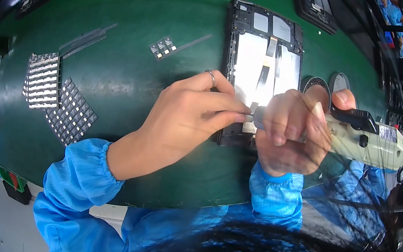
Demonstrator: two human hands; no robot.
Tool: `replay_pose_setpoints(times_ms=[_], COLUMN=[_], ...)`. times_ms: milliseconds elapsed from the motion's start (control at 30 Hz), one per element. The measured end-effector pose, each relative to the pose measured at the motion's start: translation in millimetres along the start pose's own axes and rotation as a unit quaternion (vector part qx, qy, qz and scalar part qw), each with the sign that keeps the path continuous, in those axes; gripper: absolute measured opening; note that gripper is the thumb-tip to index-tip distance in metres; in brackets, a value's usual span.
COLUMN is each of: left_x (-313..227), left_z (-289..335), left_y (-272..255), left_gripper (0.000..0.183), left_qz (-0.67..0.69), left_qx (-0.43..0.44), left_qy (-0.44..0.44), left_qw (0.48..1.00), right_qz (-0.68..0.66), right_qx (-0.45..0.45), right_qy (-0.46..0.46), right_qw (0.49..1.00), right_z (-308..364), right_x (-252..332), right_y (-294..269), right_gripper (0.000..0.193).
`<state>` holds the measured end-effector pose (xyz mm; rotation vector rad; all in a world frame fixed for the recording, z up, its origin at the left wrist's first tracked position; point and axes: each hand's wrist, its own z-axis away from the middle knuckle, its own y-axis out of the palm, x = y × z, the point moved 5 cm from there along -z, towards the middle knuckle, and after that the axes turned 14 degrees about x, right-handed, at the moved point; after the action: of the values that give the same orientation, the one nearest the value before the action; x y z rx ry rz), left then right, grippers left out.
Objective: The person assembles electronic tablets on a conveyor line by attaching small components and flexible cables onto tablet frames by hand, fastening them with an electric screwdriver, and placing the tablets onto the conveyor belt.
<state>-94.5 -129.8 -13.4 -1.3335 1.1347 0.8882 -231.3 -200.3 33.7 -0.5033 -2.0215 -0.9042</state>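
Note:
My right hand is wrapped around a cream electric screwdriver with a black lever. The tool lies sideways, its grey nose pointing left, and the hand is slightly blurred. At that nose, the thumb and forefinger of my left hand pinch together by the thin bit. Whatever sits between these fingertips is too small to make out. A ring is on one left finger. Beneath and beyond both hands lies an opened flat device with a black frame, silvery panels and a ribbon cable. My hands hide its near right part.
To the left lie a sheet of pale strips, a dark sheet of small parts and thin dark strips. A smaller piece of sheet is nearer the device. Round dishes stand right of it. Another black unit is far right.

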Motion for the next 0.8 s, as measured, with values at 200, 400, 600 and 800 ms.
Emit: replay_pose_setpoints(times_ms=[200, 400, 600, 800], left_x=[-2.5, -3.3, -3.3, -6.1], left_z=[-0.2, 1.0, 1.9, 3.4], left_y=[1.7, 2.9, 3.1, 0.5], left_gripper=[0.016, 0.018, 0.018, 0.025], left_qz=[-0.014, -0.026, -0.022, -0.028], left_qx=[-0.009, -0.013, -0.015, 0.012], left_qy=[-0.011, -0.017, -0.011, -0.028], left_qw=[1.000, 0.999, 1.000, 0.999], right_qz=[0.016, 0.006, 0.043, 0.028], right_qx=[-0.017, 0.003, 0.041, 0.047], right_qy=[0.002, -0.006, 0.026, 0.009], right_qw=[1.000, 1.000, 0.998, 0.998], right_z=[3.6, 4.1, 6.0, 7.2], right_x=[2.4, 2.7, 1.7, 0.8], right_y=[-2.4, -2.7, 0.2, -0.9], right_gripper=[0.038, 0.038, 0.036, 0.036])
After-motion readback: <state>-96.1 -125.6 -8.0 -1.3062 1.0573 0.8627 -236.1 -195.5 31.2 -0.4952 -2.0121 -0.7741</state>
